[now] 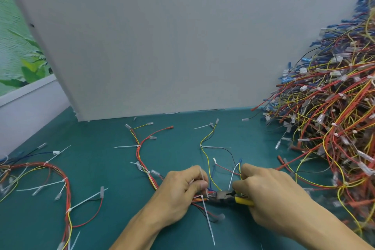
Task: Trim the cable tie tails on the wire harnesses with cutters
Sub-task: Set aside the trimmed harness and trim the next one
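— Holding what on the left?

— Pinching the wire harness (199, 200) between the thumb and curled fingers of the left hand (182, 186), low over the green mat (101, 168).

— And on the right?

— Gripping the yellow-handled cutters (225, 197) in the right hand (269, 189), fingers wrapped round the handles. Can't tell the jaw opening: too dark and small.

— Where to aim?

— At the cable tie tail (209, 221). Starts at the harness just right of the left thumb, right at the cutter nose. Runs long and straight from there down toward the body, leaning slightly right. Lies roughly crosswise to the cutters, so probably needs only a squeeze close to the tie head.

— Only 1 tail?

— Seeing 1 more white strip rising past the left fingertips. Same tie or another, can't tell.

— Nearer hand?

— The right, through the tool. Left just beside, steadying.

— Any brand or writing?

— None readable on cutters, wires or connectors.
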`<state>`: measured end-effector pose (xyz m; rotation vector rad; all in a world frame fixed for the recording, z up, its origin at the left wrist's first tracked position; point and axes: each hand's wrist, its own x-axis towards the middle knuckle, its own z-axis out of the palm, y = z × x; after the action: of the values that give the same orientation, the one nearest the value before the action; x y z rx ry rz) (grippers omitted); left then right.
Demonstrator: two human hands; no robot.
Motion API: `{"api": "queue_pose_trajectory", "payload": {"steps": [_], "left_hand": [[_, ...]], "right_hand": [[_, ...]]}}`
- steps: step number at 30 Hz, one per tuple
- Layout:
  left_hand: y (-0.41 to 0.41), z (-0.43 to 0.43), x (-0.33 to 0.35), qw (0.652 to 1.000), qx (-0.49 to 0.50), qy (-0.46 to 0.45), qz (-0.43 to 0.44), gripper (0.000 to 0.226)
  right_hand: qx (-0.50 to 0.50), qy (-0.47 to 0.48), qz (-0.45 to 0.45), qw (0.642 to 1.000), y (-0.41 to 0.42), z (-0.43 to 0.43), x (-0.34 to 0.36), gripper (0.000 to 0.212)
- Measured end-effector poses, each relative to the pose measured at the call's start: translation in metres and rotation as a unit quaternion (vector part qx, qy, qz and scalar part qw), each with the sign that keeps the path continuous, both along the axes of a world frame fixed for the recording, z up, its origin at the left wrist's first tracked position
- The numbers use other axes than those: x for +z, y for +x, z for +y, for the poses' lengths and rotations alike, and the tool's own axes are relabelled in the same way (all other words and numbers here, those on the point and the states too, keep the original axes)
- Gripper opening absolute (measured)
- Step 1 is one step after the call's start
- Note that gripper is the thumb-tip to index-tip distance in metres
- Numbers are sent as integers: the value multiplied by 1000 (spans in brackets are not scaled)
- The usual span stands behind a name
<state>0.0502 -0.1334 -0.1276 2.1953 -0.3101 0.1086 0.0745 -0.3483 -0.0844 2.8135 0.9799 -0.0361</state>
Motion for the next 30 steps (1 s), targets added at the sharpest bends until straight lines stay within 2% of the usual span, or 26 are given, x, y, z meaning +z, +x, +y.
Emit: {"api": "queue_pose_trajectory", "payload": {"steps": [7,16,18,21,23,24,25,27,29,30], "left_hand": [[1,0,-1,1000,-6,2,-3,22],[-1,0,3,1000,1,-1,4,19],[-1,2,3,998,3,-56,22,16],[-1,5,1,969,51,-231,64,14],[0,6,1,944,86,-309,76,19],[0,6,2,940,96,-319,78,22],[0,7,3,946,98,-301,70,21],[-2,9,8,978,76,-193,7,15],[-6,13,13,995,33,-41,-86,11],[-8,15,16,989,7,58,-136,15]], "right_hand": [[26,-35,-4,999,4,3,2,18],[33,-8,4,999,4,2,-1,17],[31,35,20,999,5,-4,1,12],[25,182,65,981,11,-10,6,3],[1,243,97,965,12,-7,3,10],[-14,257,114,960,11,-2,-1,19],[-30,267,130,954,9,3,-8,26],[-48,294,138,945,6,13,-23,29],[-63,309,124,941,10,17,-30,24],[-71,318,122,937,14,17,-31,21]]}}
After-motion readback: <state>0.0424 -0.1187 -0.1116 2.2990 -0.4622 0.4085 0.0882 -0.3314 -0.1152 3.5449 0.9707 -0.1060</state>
